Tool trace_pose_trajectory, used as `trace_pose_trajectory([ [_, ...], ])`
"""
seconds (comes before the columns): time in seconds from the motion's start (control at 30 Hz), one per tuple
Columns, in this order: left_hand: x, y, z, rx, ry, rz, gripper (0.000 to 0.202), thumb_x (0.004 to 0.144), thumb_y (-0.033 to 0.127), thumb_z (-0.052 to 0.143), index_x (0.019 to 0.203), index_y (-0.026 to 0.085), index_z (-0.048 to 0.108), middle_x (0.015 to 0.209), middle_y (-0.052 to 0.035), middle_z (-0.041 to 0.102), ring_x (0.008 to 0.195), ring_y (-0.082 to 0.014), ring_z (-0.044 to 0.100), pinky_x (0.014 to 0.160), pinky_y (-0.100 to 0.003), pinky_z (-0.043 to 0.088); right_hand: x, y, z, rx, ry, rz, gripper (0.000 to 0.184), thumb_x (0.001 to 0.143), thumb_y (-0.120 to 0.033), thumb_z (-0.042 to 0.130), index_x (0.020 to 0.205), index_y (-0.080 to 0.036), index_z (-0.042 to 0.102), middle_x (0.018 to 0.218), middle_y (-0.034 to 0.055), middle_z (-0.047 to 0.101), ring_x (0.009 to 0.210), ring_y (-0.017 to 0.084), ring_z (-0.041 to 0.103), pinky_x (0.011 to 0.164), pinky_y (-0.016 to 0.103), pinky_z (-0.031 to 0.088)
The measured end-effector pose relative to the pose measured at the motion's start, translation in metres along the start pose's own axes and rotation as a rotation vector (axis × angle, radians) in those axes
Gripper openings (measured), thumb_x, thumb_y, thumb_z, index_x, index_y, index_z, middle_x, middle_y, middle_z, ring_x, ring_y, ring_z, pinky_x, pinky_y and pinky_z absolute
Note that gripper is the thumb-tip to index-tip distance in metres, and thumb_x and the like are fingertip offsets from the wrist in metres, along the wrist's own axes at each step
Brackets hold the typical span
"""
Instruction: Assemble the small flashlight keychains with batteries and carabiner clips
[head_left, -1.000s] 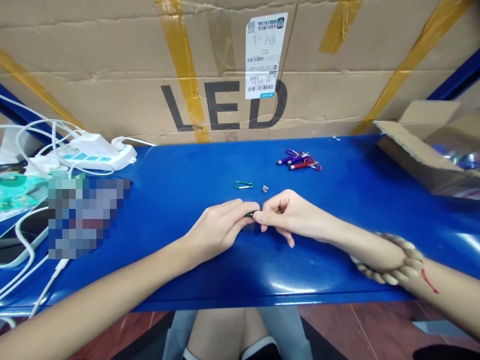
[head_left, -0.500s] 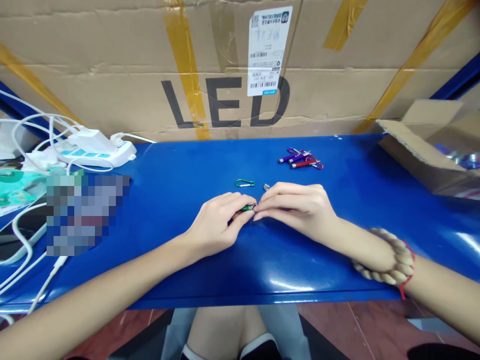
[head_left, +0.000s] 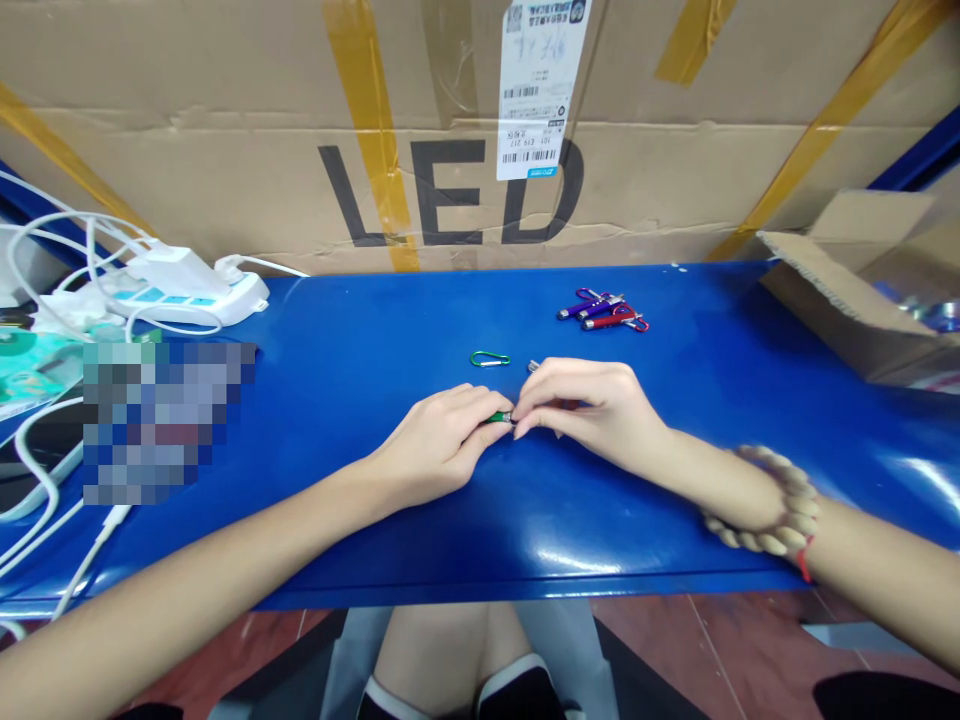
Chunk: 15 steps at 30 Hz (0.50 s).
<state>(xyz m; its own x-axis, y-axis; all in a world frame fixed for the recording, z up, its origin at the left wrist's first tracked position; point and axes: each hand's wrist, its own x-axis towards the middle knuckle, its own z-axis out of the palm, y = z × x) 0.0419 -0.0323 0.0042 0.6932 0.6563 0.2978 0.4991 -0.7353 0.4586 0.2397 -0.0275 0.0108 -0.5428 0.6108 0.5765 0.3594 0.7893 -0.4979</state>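
My left hand (head_left: pixel 450 440) is closed around a small green penlight (head_left: pixel 496 417), its silver end pointing right. At that end the thumb and fingertips of my right hand (head_left: pixel 596 405) pinch together; whatever tiny part they hold is hidden. Behind the hands lies a green carabiner clip (head_left: pixel 490 359) on the blue table. A small silver piece (head_left: pixel 534 366) shows just beyond my right fingers, partly covered. Under the right palm a bit of a red item (head_left: pixel 570 404) peeks out, mostly hidden.
Purple penlights (head_left: pixel 583 310) and a red penlight (head_left: pixel 609 322) with clips lie farther back. At right stands an open cardboard box (head_left: pixel 825 300). A white power strip (head_left: pixel 232 305) with cables sits at left. A large carton (head_left: pixel 262 190) backs the blue table (head_left: pixel 360 340).
The right hand has turned slightly, its thumb now lower and bent, showing the red item beneath. The left hand keeps its hold on the penlight. The view has shifted a little.
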Motion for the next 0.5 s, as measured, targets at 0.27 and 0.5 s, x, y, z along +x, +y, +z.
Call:
trace_pose_trajectory([
  [0.27, 0.0004, -0.0004, -0.0022, -0.015, -0.039, 0.023, 0.023, 0.092, 0.020, 0.031, 0.098, 0.017, 0.053, 0.095, -0.0046, 0.061, 0.088, -0.0157, 0.055, 0.082, -0.029, 0.044, 0.0033, -0.0007, -0.0020, 0.027, 0.008, 0.109, 0.027, 0.077, -0.042, 0.061, 0.066, -0.018, 0.067, 0.070, 0.0019, 0.065, 0.060, 0.010, 0.055, 0.053, 0.022, 0.041],
  [0.5, 0.0001, -0.0003, -0.0004, -0.028, -0.012, 0.005, 0.023, 0.091, 0.021, 0.034, 0.100, 0.018, 0.054, 0.098, -0.0044, 0.063, 0.091, -0.0151, 0.057, 0.083, -0.027, 0.046, 0.0042, -0.0019, -0.0042, 0.016, 0.015, 0.131, 0.030, 0.076, -0.045, 0.062, 0.064, -0.018, 0.068, 0.068, 0.0018, 0.064, 0.059, 0.010, 0.054, 0.052, 0.022, 0.039],
])
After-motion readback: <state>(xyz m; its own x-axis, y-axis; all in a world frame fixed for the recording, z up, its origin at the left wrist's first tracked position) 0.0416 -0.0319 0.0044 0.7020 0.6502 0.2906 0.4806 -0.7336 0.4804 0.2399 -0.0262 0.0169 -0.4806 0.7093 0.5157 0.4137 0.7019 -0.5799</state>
